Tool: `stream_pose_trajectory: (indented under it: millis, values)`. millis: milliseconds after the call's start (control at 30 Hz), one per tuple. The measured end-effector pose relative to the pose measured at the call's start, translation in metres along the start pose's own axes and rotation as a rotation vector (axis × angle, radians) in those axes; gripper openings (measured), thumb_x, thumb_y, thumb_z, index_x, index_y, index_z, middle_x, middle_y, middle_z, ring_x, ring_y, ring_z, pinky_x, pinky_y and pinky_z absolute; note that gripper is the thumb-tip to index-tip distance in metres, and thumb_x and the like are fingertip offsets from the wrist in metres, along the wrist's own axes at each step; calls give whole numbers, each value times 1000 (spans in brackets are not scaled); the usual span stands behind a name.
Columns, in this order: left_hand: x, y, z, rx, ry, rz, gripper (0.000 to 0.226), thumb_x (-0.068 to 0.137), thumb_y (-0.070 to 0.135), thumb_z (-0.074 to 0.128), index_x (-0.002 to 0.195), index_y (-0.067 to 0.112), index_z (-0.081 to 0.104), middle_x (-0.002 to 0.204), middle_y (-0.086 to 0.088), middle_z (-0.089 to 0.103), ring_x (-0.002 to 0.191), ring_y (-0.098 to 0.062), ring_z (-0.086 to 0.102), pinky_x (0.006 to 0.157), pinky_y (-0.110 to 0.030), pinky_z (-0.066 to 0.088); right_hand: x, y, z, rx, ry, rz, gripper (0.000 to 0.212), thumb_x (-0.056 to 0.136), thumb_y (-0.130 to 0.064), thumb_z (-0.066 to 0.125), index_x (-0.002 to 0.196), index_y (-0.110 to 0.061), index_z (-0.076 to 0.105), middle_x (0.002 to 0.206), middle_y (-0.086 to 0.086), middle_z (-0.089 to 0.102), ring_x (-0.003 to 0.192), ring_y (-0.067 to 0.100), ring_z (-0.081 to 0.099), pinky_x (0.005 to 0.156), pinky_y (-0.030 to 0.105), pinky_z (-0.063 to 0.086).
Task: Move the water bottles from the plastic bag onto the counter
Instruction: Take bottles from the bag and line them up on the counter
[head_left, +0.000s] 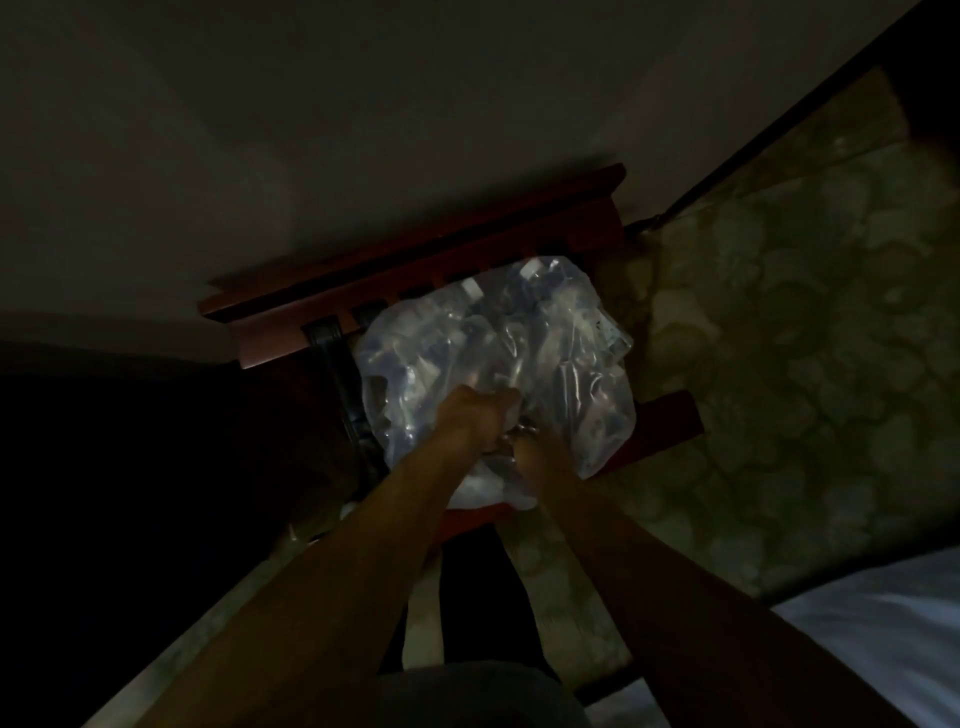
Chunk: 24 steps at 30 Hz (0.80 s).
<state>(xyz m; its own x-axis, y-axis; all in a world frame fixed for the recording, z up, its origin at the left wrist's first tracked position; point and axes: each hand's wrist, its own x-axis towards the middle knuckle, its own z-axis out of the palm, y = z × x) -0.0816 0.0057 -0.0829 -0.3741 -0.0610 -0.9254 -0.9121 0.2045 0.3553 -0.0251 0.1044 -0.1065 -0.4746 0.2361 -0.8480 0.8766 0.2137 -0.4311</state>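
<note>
While the plastic bag (498, 364) sits on a wooden chair (415, 260), both hands, left hand (475, 415) and right hand (540, 452), pinch its gathered mouth. Water bottles (524, 312) remain inside; no bench visible, so transfer appears not yet begun.

A dark reddish wooden chair (415, 249) with a slatted back stands at centre. A dim floral-patterned carpet (805, 338) spreads toward three o'clock. A white cloth (883, 639) lies at five o'clock. A plain pale wall (311, 130) fills twelve o'clock.
</note>
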Motion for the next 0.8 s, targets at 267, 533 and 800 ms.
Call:
stream_pose_trajectory:
  millis: [267, 533, 800]
  values:
    - [-37, -17, -32, 255, 44, 115, 58, 82, 63, 62, 89, 5, 68, 74, -12, 74, 70, -24, 74, 74, -35, 62, 4, -6, 12, 275, -27, 159, 28, 100, -23, 47, 127, -22, 52, 132, 20, 57, 118, 34, 59, 86, 35, 55]
    - [-48, -41, -59, 62, 6, 30, 60, 80, 66, 59, 82, 8, 73, 59, -10, 72, 49, -16, 68, 52, -23, 55, 24, -7, 19, 346, 3, 156, 40, 98, -21, 48, 137, -14, 49, 130, 16, 59, 79, 14, 64, 54, 15, 53]
    - [-55, -53, -66, -16, -52, 27, 50, 87, 53, 60, 86, 5, 71, 46, -3, 63, 38, -11, 57, 40, -17, 44, 49, -13, 26, 362, 71, 235, 42, 99, -23, 44, 139, -11, 46, 140, 19, 51, 124, 34, 55, 101, 46, 49]
